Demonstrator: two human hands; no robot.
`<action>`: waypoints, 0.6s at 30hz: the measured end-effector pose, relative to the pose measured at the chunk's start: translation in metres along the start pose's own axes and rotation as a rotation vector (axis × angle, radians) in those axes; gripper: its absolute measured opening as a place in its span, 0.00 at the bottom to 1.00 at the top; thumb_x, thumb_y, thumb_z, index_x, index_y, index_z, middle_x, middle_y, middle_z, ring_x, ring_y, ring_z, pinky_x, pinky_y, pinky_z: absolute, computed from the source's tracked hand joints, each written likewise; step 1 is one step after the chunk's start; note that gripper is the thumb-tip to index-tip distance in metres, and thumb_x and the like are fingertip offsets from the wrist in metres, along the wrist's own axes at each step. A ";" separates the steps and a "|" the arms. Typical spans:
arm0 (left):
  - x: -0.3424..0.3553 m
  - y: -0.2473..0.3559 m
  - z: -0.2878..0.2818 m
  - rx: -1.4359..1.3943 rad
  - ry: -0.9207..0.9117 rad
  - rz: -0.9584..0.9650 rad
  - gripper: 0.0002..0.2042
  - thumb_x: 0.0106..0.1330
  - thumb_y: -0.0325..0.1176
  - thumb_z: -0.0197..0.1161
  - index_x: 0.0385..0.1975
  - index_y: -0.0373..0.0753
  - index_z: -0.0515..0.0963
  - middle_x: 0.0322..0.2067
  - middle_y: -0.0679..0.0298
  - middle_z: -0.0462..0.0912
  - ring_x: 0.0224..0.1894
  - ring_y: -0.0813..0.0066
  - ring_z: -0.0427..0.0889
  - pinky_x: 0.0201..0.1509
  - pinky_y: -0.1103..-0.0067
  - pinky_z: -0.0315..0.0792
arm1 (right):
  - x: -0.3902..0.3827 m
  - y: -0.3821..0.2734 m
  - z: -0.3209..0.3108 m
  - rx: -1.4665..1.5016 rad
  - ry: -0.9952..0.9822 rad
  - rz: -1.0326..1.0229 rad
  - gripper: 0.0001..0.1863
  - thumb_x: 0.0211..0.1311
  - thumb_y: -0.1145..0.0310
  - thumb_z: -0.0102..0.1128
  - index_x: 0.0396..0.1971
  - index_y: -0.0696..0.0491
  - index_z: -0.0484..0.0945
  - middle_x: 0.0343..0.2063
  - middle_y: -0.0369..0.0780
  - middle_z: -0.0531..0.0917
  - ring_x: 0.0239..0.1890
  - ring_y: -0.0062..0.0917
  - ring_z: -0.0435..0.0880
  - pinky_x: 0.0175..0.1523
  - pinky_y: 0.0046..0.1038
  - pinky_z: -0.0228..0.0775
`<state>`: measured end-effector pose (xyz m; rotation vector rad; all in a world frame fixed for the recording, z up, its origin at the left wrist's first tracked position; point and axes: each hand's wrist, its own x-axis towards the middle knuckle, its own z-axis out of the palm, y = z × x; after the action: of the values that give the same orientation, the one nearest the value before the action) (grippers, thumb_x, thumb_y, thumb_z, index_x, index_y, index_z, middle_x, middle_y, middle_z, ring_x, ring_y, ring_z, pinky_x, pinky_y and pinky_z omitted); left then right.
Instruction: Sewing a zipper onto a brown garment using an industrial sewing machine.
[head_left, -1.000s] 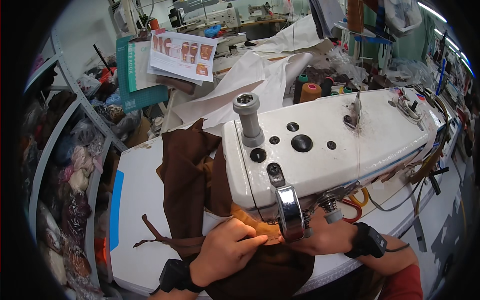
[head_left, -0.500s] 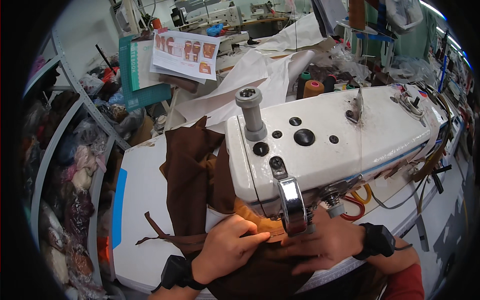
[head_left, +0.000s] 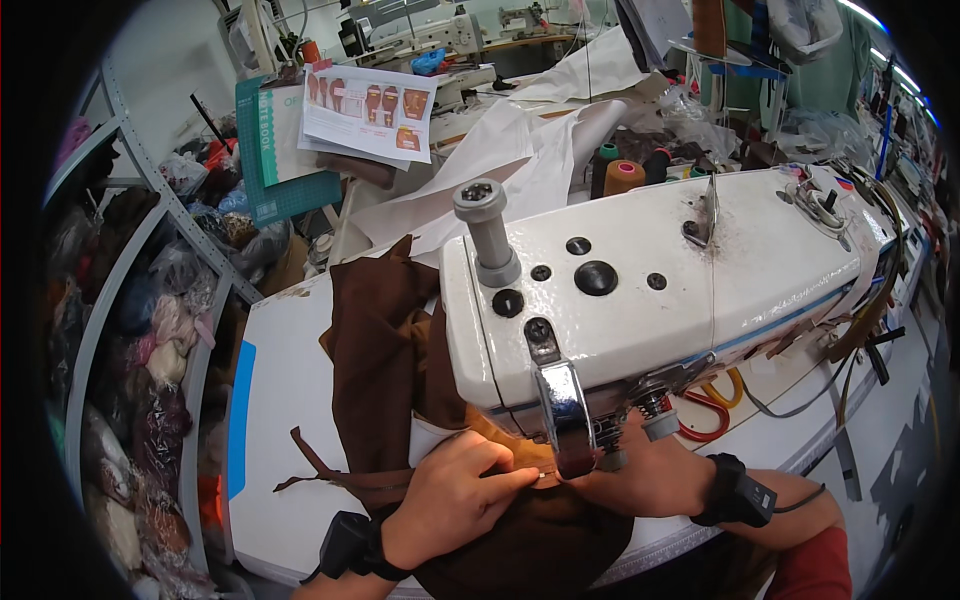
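Brown fabric (head_left: 375, 370) lies bunched under the white sewing machine's head (head_left: 610, 310), with a lighter orange-brown layer (head_left: 500, 437) near the needle area. A narrow brown zipper-like strip (head_left: 340, 478) runs along it, its loose end out to the left. My left hand (head_left: 455, 495) pinches the strip and fabric, thumb and forefinger together just left of the presser area. On the other side, my right hand (head_left: 650, 478) is closed at the fabric's edge, its fingertips partly hidden by the machine. The needle is hidden behind the chrome lever guard (head_left: 567, 410).
Red-handled scissors (head_left: 708, 418) and a yellow handle (head_left: 730, 390) lie behind my right hand. Thread cones (head_left: 624, 178) stand behind the machine. Printed sheets (head_left: 368, 112) hang at the back left. A metal shelf (head_left: 190, 240) full of bagged materials lines the left.
My right hand's spread fingers have drawn in and closed at the fabric edge. My left hand stays nearly in place. The machine appears slightly farther left in view.
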<state>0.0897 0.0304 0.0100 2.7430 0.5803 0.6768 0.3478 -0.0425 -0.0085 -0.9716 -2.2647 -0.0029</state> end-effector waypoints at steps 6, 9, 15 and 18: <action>0.000 0.003 -0.002 0.075 -0.025 0.090 0.12 0.58 0.29 0.72 0.42 0.48 0.87 0.34 0.67 0.76 0.35 0.67 0.77 0.39 0.72 0.74 | 0.008 0.000 -0.005 -0.105 -0.060 -0.077 0.11 0.52 0.69 0.64 0.37 0.51 0.85 0.32 0.35 0.81 0.41 0.30 0.81 0.48 0.35 0.70; 0.000 0.004 -0.001 0.110 -0.023 0.111 0.13 0.58 0.29 0.72 0.43 0.49 0.87 0.35 0.67 0.76 0.38 0.66 0.77 0.41 0.71 0.74 | 0.008 -0.001 0.002 0.073 -0.008 0.026 0.08 0.57 0.69 0.64 0.37 0.51 0.83 0.33 0.37 0.82 0.42 0.34 0.82 0.48 0.36 0.70; 0.004 -0.010 -0.003 -0.148 -0.134 -0.071 0.13 0.58 0.27 0.73 0.42 0.50 0.88 0.36 0.68 0.76 0.42 0.65 0.76 0.46 0.71 0.73 | 0.017 0.004 0.002 0.270 -0.132 0.278 0.06 0.64 0.68 0.63 0.35 0.54 0.80 0.32 0.43 0.81 0.35 0.44 0.82 0.36 0.42 0.72; 0.008 -0.015 0.000 -0.279 -0.156 -0.121 0.10 0.60 0.27 0.72 0.39 0.49 0.89 0.33 0.70 0.76 0.41 0.65 0.75 0.45 0.72 0.73 | 0.016 0.013 0.009 0.206 -0.051 0.112 0.06 0.62 0.69 0.65 0.35 0.54 0.79 0.31 0.43 0.80 0.33 0.44 0.80 0.33 0.43 0.71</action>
<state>0.0909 0.0474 0.0081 2.4515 0.5646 0.4711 0.3429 -0.0205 -0.0088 -0.9950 -2.2019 0.3010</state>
